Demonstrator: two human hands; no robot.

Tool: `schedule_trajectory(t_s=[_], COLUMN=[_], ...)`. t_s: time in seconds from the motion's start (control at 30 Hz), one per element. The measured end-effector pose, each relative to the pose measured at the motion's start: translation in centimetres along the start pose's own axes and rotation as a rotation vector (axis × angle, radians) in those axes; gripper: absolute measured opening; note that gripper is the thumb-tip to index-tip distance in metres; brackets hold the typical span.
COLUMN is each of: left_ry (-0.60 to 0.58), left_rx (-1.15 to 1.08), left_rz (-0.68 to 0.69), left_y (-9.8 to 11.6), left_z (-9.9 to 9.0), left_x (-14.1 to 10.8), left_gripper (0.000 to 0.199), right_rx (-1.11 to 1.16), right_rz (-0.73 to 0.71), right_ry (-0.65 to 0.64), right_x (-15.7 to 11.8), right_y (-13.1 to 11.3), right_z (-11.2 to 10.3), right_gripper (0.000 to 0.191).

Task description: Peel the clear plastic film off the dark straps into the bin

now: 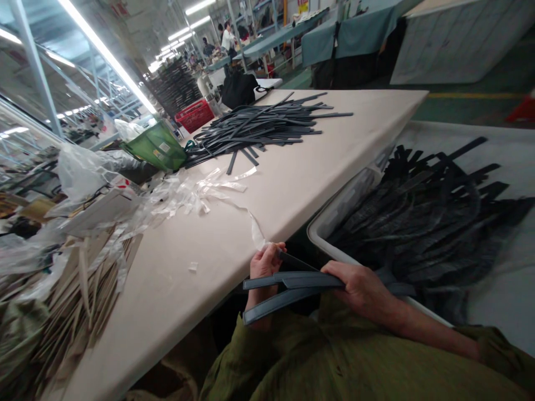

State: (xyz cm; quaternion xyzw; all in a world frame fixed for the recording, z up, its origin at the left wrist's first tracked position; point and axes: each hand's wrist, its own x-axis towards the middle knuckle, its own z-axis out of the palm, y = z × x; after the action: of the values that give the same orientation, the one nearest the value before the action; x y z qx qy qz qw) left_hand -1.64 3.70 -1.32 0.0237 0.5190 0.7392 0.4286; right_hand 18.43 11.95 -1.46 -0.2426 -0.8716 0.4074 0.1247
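At the table's front edge, my left hand (264, 263) is closed in a pinch at one end of a dark strap. A thin white strip of film (256, 231) runs from its fingers back over the tabletop. My right hand (355, 284) is closed around several dark grey stitched straps (271, 309), whose ends stick out to the left in front of my left wrist. One strap (298, 262) stretches between both hands. How the fingers of my left hand share the film and the strap end is too small to tell.
A pile of dark straps (259, 125) lies on the pale table (334, 150), beside crumpled film strips (188, 192) and a green basket (156, 146). Brown strips (90, 284) lie at left. On my right stands a white bin (334, 245) of dark straps. People work far off.
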Motion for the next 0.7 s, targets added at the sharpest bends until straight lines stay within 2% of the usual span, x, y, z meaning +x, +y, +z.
schedule_trajectory(t_s=[0.13, 0.2, 0.3, 0.4, 0.5, 0.6, 0.7], left_ry=[-0.057, -0.075, -0.112, -0.087, -0.010, -0.017, -0.114], left_rx=[0.068, 0.020, -0.031, -0.072, -0.131, -0.147, -0.159], left_rz=[0.015, 0.017, -0.059, -0.080, -0.073, -0.121, -0.169], left_y=[-1.2, -2.3, -3.6, -3.7, -3.3, -3.7, -4.7], left_z=[0.3, 0.7, 1.3, 1.0, 0.2, 0.2, 1.3], left_x=[-0.9, -1.7, -2.4, -2.2, -1.6, -2.0, -3.2], left_gripper=[0.040, 0.035, 0.033, 0.038, 0.043, 0.042, 0.038], right_rx=[0.052, 0.113, 0.315, 0.479, 0.494, 0.492, 0.462], right_rz=[0.024, 0.043, 0.105, 0.179, 0.252, 0.302, 0.259], right_ry=[-0.020, -0.039, -0.094, -0.205, -0.276, -0.243, -0.181], right_x=[1.3, 2.3, 3.1, 2.4, 0.6, 0.0, 1.2], right_y=[-0.4, -0.6, -0.6, 0.2, 1.6, 2.2, 1.3], right_z=[0.4, 0.8, 0.8, -0.2, -1.3, -1.3, -0.6], right_gripper=[0.015, 0.025, 0.041, 0.053, 0.053, 0.052, 0.053])
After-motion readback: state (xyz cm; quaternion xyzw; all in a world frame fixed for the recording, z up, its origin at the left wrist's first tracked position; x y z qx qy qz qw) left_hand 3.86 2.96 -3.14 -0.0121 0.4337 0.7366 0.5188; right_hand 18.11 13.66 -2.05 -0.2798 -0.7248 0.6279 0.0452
